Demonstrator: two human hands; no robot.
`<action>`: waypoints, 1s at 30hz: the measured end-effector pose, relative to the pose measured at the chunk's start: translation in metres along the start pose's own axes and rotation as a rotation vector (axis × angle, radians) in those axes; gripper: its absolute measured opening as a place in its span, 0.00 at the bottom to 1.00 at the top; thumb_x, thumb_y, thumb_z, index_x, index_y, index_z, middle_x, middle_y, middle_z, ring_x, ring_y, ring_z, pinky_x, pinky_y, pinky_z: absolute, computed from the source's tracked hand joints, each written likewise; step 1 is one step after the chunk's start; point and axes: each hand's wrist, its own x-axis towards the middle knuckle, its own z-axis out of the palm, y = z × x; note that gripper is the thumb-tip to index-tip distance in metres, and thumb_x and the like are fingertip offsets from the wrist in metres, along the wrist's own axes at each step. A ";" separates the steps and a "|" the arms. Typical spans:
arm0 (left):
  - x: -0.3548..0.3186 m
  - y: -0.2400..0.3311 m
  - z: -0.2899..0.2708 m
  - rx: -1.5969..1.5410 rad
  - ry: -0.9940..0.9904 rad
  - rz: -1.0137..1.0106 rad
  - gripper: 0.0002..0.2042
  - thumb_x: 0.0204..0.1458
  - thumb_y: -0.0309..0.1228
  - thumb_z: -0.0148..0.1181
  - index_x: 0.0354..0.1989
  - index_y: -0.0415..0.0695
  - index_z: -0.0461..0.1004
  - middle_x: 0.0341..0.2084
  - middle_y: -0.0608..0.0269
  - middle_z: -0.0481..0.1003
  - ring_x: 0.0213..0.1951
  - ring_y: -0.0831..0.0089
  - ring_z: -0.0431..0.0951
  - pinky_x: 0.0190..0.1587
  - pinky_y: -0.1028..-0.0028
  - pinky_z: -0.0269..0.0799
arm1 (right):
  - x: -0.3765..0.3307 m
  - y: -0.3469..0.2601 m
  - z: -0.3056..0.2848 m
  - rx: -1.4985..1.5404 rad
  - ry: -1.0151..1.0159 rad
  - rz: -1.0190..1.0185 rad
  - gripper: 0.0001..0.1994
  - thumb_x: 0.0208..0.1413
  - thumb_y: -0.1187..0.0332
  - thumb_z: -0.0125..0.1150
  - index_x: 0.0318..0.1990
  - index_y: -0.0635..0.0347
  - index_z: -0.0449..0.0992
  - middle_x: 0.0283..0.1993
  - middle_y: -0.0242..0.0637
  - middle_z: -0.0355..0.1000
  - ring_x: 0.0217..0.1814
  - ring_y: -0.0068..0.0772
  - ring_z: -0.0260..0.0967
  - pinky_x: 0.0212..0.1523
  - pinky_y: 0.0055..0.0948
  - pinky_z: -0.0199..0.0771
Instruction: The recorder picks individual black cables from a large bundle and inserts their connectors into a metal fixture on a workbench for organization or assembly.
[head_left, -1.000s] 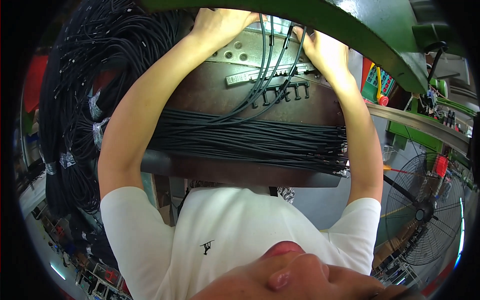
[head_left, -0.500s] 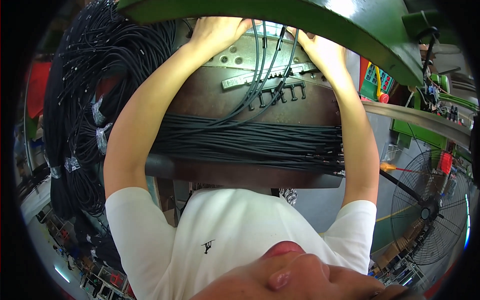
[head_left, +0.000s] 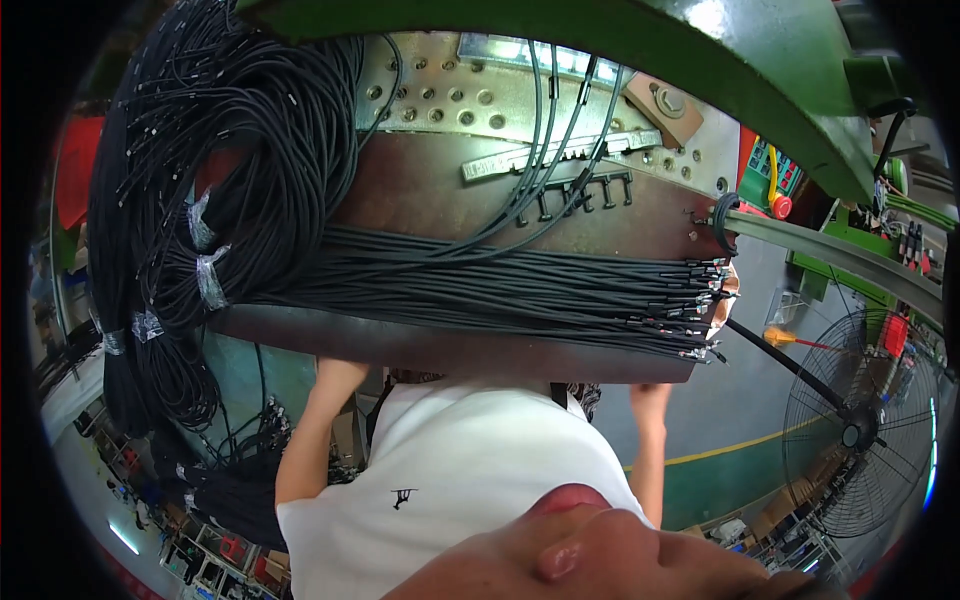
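My left hand (head_left: pixel 342 377) is at the near edge of the brown work board (head_left: pixel 440 350), with its fingers hidden beneath the edge. Toward the right end of that same edge is my right hand (head_left: pixel 651 394), its fingers also out of sight under the board. A thick row of black cables (head_left: pixel 480 290) lies across the board, metal terminals at the right ends. Several cables rise from it to the lit metal tooling (head_left: pixel 515 52) under the green machine frame (head_left: pixel 560 25). They cross a notched metal bar (head_left: pixel 560 155) and a black pronged strip (head_left: pixel 590 200).
Big coiled cable bundles (head_left: pixel 270 150) tied with clear wrap heap up at left. On the right are a control panel with a red button (head_left: pixel 781 206), a metal rail (head_left: pixel 830 240) and a caged floor fan (head_left: pixel 850 430). A perforated metal plate (head_left: pixel 440 95) lies behind the board.
Both hands have drawn back from the tooling under the green frame to the board's near edge. The raised cables still run into the tooling.
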 end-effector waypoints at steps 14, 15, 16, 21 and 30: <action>0.015 -0.015 0.024 0.103 0.336 0.300 0.08 0.51 0.29 0.54 0.37 0.40 0.75 0.36 0.50 0.75 0.41 0.54 0.74 0.44 0.62 0.69 | 0.031 -0.010 0.037 -0.102 0.232 -0.189 0.13 0.52 0.73 0.58 0.46 0.65 0.73 0.45 0.46 0.73 0.47 0.49 0.68 0.50 0.40 0.67; 0.016 -0.014 0.024 0.131 0.328 0.298 0.08 0.51 0.28 0.54 0.37 0.40 0.75 0.36 0.50 0.75 0.41 0.54 0.74 0.45 0.62 0.69 | 0.032 -0.010 0.039 -0.074 0.241 -0.179 0.13 0.53 0.74 0.56 0.46 0.66 0.73 0.45 0.47 0.73 0.48 0.48 0.68 0.51 0.39 0.67; 0.016 -0.014 0.023 0.159 0.320 0.297 0.08 0.51 0.28 0.54 0.37 0.40 0.74 0.36 0.50 0.75 0.41 0.54 0.74 0.45 0.62 0.69 | 0.032 -0.007 0.040 -0.046 0.250 -0.169 0.12 0.54 0.75 0.54 0.47 0.67 0.73 0.46 0.48 0.72 0.49 0.46 0.68 0.52 0.38 0.67; 0.020 -0.027 0.029 0.115 0.265 0.296 0.09 0.48 0.25 0.54 0.39 0.40 0.75 0.38 0.48 0.74 0.43 0.49 0.72 0.49 0.58 0.66 | 0.030 0.007 0.040 -0.086 0.224 -0.160 0.11 0.52 0.74 0.56 0.43 0.66 0.74 0.42 0.48 0.73 0.45 0.49 0.69 0.47 0.40 0.68; -0.011 0.088 -0.035 0.040 -0.391 0.414 0.14 0.55 0.38 0.55 0.41 0.41 0.76 0.40 0.52 0.76 0.44 0.53 0.75 0.46 0.61 0.70 | 0.043 -0.141 -0.045 -0.397 -0.614 0.008 0.14 0.50 0.64 0.65 0.43 0.61 0.76 0.33 0.39 0.77 0.38 0.42 0.75 0.41 0.38 0.74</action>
